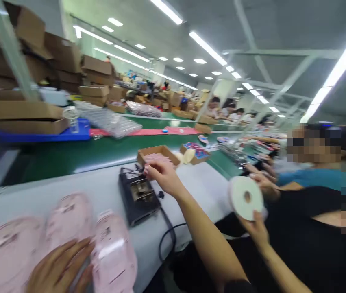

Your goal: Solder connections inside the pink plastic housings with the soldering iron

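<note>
My left hand (61,266) lies with its fingers stretched out, at the inner edge of a pink oval plastic housing (114,252). Two more pink housings (69,219) lie to its left, blurred by motion. My right hand (163,177) is pinched at the far end of a black bench device (139,195) with a metal mechanism in its top. Something small and pinkish shows at those fingertips, too small to name. Behind this hand stands a cardboard tray (157,152) of thin pink pieces.
A second tray (195,152) holds red and blue parts. A black cable (168,224) runs off the white table (99,183). At right, a co-worker's hands hold a white roll (246,198) close to my right arm. The green conveyor (99,150) runs behind, with a blue tray (81,132).
</note>
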{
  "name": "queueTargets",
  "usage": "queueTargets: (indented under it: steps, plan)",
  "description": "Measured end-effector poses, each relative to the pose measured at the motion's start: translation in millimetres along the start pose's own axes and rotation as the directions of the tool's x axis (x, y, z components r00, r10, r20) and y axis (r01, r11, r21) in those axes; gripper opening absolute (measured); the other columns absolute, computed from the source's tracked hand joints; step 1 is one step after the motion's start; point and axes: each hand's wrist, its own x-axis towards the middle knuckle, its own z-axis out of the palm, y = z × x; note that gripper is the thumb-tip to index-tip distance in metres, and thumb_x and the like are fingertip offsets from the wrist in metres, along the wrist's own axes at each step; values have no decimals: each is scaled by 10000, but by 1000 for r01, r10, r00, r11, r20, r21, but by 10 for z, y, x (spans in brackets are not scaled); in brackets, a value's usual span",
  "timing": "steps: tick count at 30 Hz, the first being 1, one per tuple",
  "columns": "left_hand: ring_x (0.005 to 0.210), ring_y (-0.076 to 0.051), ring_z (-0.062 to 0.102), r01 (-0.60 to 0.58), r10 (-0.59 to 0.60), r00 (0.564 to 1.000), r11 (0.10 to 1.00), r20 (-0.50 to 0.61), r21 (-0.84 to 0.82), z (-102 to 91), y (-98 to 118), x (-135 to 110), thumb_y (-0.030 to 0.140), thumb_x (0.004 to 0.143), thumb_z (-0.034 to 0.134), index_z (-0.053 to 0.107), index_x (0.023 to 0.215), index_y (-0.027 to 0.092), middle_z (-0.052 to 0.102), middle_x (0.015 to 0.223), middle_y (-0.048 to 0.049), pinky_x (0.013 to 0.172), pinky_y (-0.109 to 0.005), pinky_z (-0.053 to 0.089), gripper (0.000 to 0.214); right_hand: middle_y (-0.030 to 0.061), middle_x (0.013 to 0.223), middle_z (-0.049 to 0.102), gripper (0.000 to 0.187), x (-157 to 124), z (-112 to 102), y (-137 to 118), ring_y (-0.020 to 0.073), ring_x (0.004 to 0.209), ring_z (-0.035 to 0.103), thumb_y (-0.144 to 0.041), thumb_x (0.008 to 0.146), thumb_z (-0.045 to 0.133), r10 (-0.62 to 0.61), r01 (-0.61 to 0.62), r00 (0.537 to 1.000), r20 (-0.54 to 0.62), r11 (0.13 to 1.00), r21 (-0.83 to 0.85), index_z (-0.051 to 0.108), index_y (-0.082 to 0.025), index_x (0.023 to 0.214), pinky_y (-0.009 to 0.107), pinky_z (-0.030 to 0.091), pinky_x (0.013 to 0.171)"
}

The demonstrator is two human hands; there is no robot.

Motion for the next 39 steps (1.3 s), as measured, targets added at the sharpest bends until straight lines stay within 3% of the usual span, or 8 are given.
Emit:
queueTargets:
  steps: [3,6,16,24,26,30,35,39]
  plan:
    - [1253,-125,505,329,-349,937,905,-28,-270,-461,404,406,215,1013,511,510,1362,139,568,1298,-88,1127,-224,370,357,22,1022,710,306,-605,551,-345,71,861,678,-389,995,569,-95,45,973,211,972,231,674,-173,1184,173,536,793]
    - [1205,-69,548,510,-566,823,692,54,-511,-544,542,656,302,991,612,418,1497,246,535,1356,-31,1077,-145,420,545,23,1059,707,261,-944,885,-439,84,910,695,-301,1006,566,-146,54,953,265,943,327,661,-231,1240,188,557,846]
    - [1088,-69,611,361,-553,825,673,-115,-645,-533,533,686,45,899,656,653,1160,188,624,1159,-14,975,-193,528,298,29,1027,709,220,-1124,1098,-387,70,843,682,-282,976,616,-104,-18,942,319,933,358,697,-212,1169,141,554,776]
    - [1120,-110,627,451,-687,724,405,61,-796,-431,660,634,100,947,607,608,1158,238,646,1183,-3,978,-255,538,253,-102,1034,701,215,-1184,1165,-398,4,918,671,-173,938,648,-343,334,935,93,937,99,669,-285,1120,92,517,835]
    - [1103,-116,641,426,-690,723,423,20,-800,-416,680,630,84,916,647,622,1148,239,654,1187,-8,952,-247,554,280,-113,1048,700,225,-1187,1170,-404,0,933,672,-163,929,657,-372,366,925,73,927,82,657,-285,1119,87,517,851]
    - [1096,-114,652,424,-755,652,292,65,-857,-401,709,625,86,908,660,659,1116,278,657,1202,4,903,-224,577,284,-84,1042,687,231,-1202,1188,-388,16,949,658,-146,937,640,-380,372,924,48,919,127,650,-280,1126,117,527,847]
    - [1050,-111,678,451,-717,696,475,-35,-756,-425,703,603,73,883,686,651,1122,248,688,1157,24,946,-247,579,298,-71,975,692,213,-1202,1179,-359,32,871,663,-165,941,642,-278,243,955,104,933,265,700,-313,1082,127,527,775]
    - [1065,-135,680,371,-581,798,684,-161,-628,-473,672,596,-4,816,717,638,1149,169,675,1206,-41,961,-245,582,384,-24,873,685,115,-1236,1178,-359,53,799,654,-223,967,617,-171,88,967,188,920,381,727,-243,940,139,522,739]
